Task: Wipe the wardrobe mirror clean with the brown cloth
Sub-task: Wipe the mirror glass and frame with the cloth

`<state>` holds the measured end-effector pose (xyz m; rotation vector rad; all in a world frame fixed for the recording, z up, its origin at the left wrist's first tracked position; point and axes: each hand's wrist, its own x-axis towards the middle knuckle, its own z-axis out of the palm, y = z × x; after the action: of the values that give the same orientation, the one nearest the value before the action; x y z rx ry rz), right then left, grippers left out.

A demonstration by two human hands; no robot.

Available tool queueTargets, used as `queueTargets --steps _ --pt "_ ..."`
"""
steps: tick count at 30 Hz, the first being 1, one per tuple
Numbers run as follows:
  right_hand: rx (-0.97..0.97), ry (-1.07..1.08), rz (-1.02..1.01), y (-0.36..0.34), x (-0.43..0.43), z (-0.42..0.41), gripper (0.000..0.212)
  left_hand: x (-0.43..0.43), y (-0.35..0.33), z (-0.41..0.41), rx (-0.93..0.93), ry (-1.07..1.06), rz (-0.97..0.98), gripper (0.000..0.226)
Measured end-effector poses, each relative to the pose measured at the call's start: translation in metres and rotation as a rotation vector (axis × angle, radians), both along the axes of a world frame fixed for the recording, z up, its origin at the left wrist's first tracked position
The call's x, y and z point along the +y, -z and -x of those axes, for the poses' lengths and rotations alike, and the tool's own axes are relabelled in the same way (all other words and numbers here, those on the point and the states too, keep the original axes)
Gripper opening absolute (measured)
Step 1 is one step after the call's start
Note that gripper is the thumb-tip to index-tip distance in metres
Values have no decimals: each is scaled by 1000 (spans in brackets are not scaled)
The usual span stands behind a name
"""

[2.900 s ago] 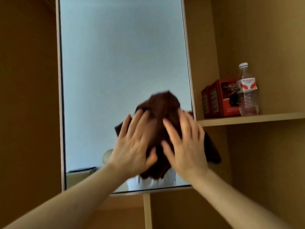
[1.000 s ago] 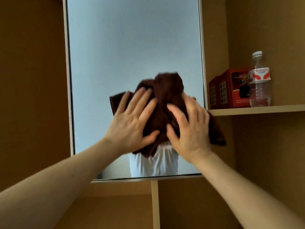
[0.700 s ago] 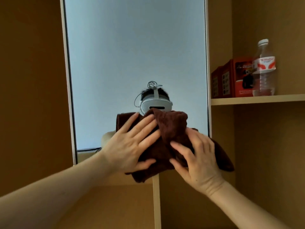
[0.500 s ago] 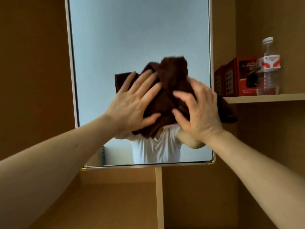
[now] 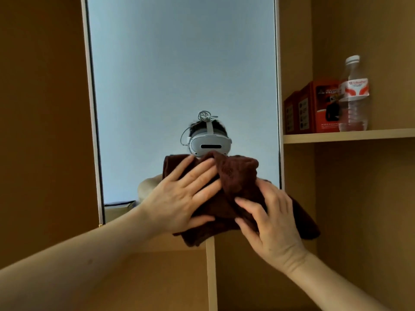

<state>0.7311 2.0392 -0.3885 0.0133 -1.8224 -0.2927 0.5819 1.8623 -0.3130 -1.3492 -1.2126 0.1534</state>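
Brown cloth [image 5: 238, 176]: bunched, now at the bottom right of the mirror [image 5: 179, 75]. Its lower folds hang past the bottom frame and one end trails right over the wardrobe panel.

Change: half a second ago the cloth was up mid-glass; it has come down to the bottom edge. I read this as the end of a downward stroke.

Left hand [image 5: 179, 198]: flat, fingers straight and spread, pressing the cloth to the glass, no clench.
Right hand [image 5: 271, 223]: on the cloth's right side, fingers bent. A fold covers the fingertips, so I cannot tell whether they pinch it or only press.

Glass above looks even, though glare may hide streaks. Left strip not yet reached in this pass.

Beside: shelf [image 5: 348, 135] with red box [image 5: 318, 108] and water bottle [image 5: 356, 93], well apart from the cloth
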Motion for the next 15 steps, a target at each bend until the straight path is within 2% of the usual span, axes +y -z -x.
queueTargets --steps 4,8,11,15 --pt "94 -13 -56 -82 1 3 38 5 -59 -3 -29 -21 -161 72" --pt "181 23 13 -132 -6 12 40 11 -93 -13 -115 -42 -292 72" --pt "224 5 53 -109 -10 18 40 12 -74 -13 -132 -32 -300 72" --pt "165 -28 70 -21 -9 18 43 2 -11 -6 -78 -21 -142 76"
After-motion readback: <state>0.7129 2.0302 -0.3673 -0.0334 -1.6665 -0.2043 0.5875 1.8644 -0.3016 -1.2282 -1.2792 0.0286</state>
